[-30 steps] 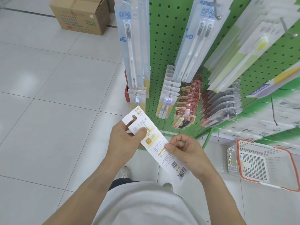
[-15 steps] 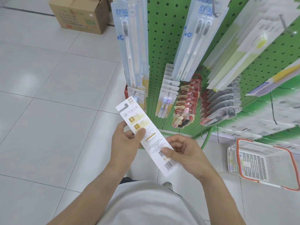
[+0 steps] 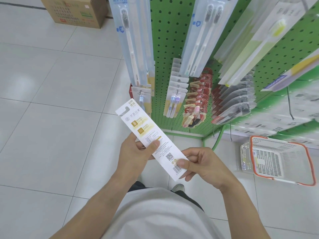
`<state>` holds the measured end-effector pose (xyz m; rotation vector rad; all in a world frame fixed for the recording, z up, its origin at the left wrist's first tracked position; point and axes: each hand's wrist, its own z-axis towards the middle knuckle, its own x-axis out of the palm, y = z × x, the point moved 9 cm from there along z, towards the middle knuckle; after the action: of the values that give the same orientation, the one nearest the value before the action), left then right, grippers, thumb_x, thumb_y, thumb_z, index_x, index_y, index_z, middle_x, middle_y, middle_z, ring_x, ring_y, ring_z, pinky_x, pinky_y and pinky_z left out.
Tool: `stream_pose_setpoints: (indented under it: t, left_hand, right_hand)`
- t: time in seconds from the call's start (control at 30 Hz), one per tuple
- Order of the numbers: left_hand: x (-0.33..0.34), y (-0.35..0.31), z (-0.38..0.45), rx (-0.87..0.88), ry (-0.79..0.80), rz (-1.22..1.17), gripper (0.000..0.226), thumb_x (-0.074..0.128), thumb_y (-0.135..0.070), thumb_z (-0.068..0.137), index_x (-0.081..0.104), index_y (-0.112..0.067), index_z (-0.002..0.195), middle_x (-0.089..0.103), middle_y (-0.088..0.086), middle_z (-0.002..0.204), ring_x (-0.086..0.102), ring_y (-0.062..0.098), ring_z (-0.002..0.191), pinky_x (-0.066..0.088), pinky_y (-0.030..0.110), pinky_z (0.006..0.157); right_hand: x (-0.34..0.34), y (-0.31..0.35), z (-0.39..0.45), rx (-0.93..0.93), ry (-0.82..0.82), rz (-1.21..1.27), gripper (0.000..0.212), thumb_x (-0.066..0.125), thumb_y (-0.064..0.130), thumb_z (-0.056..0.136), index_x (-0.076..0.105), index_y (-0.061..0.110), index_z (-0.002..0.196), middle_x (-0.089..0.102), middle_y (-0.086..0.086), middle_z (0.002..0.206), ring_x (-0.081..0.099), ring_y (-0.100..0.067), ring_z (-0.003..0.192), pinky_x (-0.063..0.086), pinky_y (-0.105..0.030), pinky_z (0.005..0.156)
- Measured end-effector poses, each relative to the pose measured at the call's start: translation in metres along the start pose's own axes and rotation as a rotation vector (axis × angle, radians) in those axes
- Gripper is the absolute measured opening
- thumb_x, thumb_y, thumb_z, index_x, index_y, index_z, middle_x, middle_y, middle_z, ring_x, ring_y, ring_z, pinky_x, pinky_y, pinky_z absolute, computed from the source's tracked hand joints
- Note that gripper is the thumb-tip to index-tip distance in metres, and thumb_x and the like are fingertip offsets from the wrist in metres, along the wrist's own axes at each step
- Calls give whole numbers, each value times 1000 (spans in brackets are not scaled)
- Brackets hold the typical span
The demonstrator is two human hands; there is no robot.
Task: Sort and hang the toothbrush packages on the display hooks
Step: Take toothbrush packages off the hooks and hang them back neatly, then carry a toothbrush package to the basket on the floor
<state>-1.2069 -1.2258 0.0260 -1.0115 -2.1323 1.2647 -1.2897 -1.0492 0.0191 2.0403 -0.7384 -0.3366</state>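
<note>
White card faced the camera: the toothbrush package [image 3: 151, 144] lay with its printed back up, held slantwise between both hands in front of the person's waist, hang-slot end far and to the left, barcode end near and to the right. The left hand [image 3: 136, 152] pinched the package's middle, thumb pressed on the printed face and fingers behind; the right hand [image 3: 202, 164] pinched the barcode end, thumb on top and curled fingers beneath. Nothing had been hung from this package yet; it sat well below and short of the green pegboard [image 3: 165, 42], where hooks already carried rows of blue-carded toothbrush packs [image 3: 133, 42], smaller purple-brush packs [image 3: 174, 99] and red-carded packs [image 3: 198, 100]. An orange-rimmed basket [image 3: 279, 159] stood on the floor to the right, and a cardboard box [image 3: 76, 11] lay far left. By my reading, the step in hand was checking the package to decide which hook it belonged on. The next move would call for finding the matching row, lifting the slot end toward that hook's tip, and threading the slot over it squarely so the card did not snag or tear.
</note>
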Motion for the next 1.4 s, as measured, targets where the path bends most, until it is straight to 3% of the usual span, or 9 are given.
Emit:
stream_pose_setpoints:
  t: [0.17,0.3,0.53,0.7,0.8,0.9,1.1,1.33,1.4]
  left_hand:
    - [2,10,-4,-26,74,64,31,74,-1,88,64,-13,115,79,1,97,77,17,86,61,28,64]
    - [14,19,-9,-34,195,119,33,75,-1,87,65,-14,116,79,0,98,77,17,87,60,26,64]
    - [53,48,-18,-85,233,280,63,82,-22,82,45,-15,132,70,4,107,74,16,83,60,28,64]
    - [128,63,-59,17,156,265,74,80,-38,81,40,-21,140,61,-6,117,70,3,91,58,39,90]
    - [198,82,-102,-13,264,237,56,78,-36,86,50,-21,132,68,-2,116,71,9,98,58,31,88]
    - [254,89,-133,61,298,225,14,70,-16,94,66,-24,104,76,-4,92,72,5,75,56,20,66]
    - [343,126,-171,17,413,288,26,56,-3,98,74,-20,105,79,7,91,72,40,90,57,58,88]
    - [449,177,-175,-209,465,251,20,56,-5,100,71,-10,112,78,9,100,74,35,96,59,50,89]
    - [485,188,-171,-249,488,256,20,55,-5,101,70,-9,112,78,9,101,75,32,95,60,45,87]
  right_hand:
    - [7,-10,-9,34,-31,14,36,46,38,105,75,21,117,78,-14,95,73,-25,77,61,-40,69]
    - [13,-20,-19,-28,-38,129,27,66,11,97,71,15,123,78,-16,98,74,-21,79,56,-26,66]
    - [-14,-64,-66,-130,-333,263,28,70,4,92,74,13,117,78,-11,100,75,-22,87,56,-24,75]
    - [-65,-96,-118,-200,-656,31,27,68,16,97,74,35,115,77,9,98,71,-12,77,57,-26,70]
    - [-84,-109,-152,-260,-718,-126,25,70,22,95,73,42,109,65,10,100,66,-9,84,54,-23,73]
    - [-117,-129,-193,-281,-783,-223,32,77,21,88,71,38,114,53,9,101,60,-11,83,49,-20,75]
    - [-186,-166,-275,-287,-891,-160,41,81,22,83,64,34,119,56,14,108,63,-9,97,48,-13,81]
    - [-288,-227,-312,-46,-984,-141,51,77,37,85,49,39,128,47,22,121,51,4,110,40,-3,80]
    - [-324,-240,-313,13,-912,-40,43,77,37,85,50,43,118,60,25,111,61,2,101,45,-6,75]
